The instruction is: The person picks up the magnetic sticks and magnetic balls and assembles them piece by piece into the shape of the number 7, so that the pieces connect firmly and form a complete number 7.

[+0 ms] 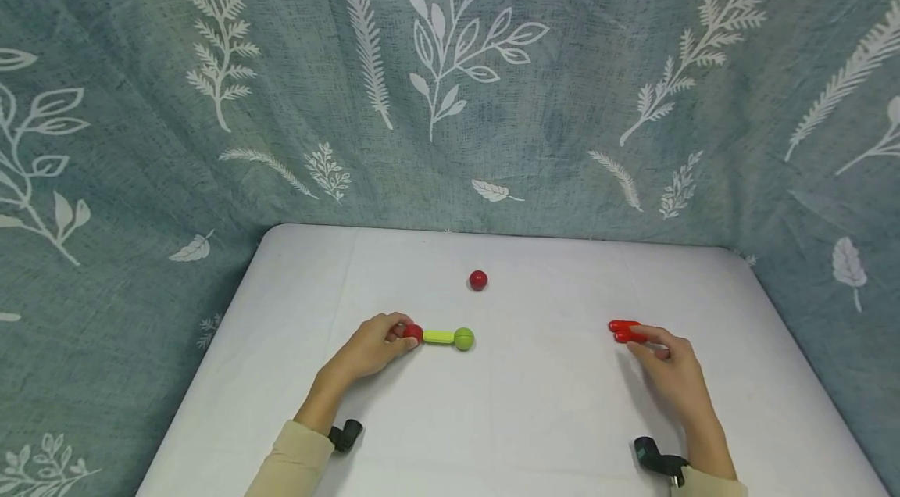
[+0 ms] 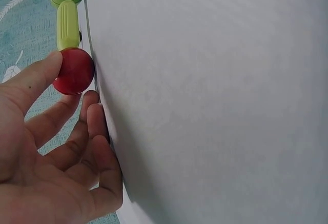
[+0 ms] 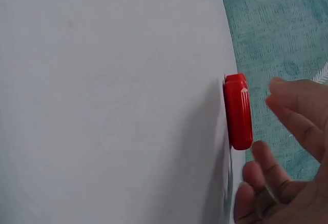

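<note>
In the head view my left hand (image 1: 375, 345) pinches a red ball (image 1: 413, 334) between thumb and fingertips. A yellow-green rod (image 1: 439, 337) runs from that ball to a green ball (image 1: 464, 339) at its right end. The left wrist view shows the red ball (image 2: 75, 72) between thumb and forefinger, with the other fingers bent below it. On the right, my right hand (image 1: 671, 372) is at two red rods (image 1: 624, 326) lying side by side. From the right wrist, one red rod (image 3: 239, 112) shows just beyond the fingertips, and the thumb and fingers stand apart.
A loose red ball (image 1: 478, 280) lies farther back on the white tabletop (image 1: 534, 419). Patterned green cloth (image 1: 548, 91) hangs behind the table and along both sides. Black wrist cameras (image 1: 655, 456) are strapped to both wrists.
</note>
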`<state>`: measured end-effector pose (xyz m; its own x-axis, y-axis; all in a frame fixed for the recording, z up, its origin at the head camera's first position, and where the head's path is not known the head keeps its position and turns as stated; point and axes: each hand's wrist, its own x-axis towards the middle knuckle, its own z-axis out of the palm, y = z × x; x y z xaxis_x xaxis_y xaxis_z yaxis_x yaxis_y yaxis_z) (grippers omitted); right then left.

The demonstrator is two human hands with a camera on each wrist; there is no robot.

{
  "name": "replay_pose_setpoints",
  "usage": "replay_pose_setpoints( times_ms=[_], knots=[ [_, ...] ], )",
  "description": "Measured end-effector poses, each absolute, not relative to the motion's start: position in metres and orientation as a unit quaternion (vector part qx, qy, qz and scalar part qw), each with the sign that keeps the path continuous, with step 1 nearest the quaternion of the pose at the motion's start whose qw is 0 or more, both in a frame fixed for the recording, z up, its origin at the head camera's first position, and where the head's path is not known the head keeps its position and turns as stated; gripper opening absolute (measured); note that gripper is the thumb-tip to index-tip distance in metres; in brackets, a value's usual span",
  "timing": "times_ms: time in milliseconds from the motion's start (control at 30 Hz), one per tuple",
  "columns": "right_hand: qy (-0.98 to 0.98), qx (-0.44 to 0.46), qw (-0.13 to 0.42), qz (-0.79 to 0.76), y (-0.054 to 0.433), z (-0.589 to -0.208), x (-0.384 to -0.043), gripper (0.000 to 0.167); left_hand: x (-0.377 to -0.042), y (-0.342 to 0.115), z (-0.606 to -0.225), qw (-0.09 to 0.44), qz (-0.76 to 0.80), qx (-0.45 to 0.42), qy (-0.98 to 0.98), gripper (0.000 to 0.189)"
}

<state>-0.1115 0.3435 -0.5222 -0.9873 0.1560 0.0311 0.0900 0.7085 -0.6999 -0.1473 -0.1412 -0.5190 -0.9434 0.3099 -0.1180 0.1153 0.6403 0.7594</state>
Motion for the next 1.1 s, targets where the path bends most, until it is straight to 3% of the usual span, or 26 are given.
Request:
replay_pose_setpoints(
  times_ms=[267, 1100],
  knots=[
    [-0.929, -0.023, 0.06, 0.363, 0.349, -0.529, -0.119, 0.033, -0.147, -0.142, -0.52, 0.12, 0.399, 0.124, 0.901, 0.031],
    [-0.944, -0.033, 0.06, 0.323, 0.349, -0.541, -0.125, 0.026, -0.146, -0.141, -0.52, 0.122, 0.406, 0.108, 0.899, 0.032]
  ],
)
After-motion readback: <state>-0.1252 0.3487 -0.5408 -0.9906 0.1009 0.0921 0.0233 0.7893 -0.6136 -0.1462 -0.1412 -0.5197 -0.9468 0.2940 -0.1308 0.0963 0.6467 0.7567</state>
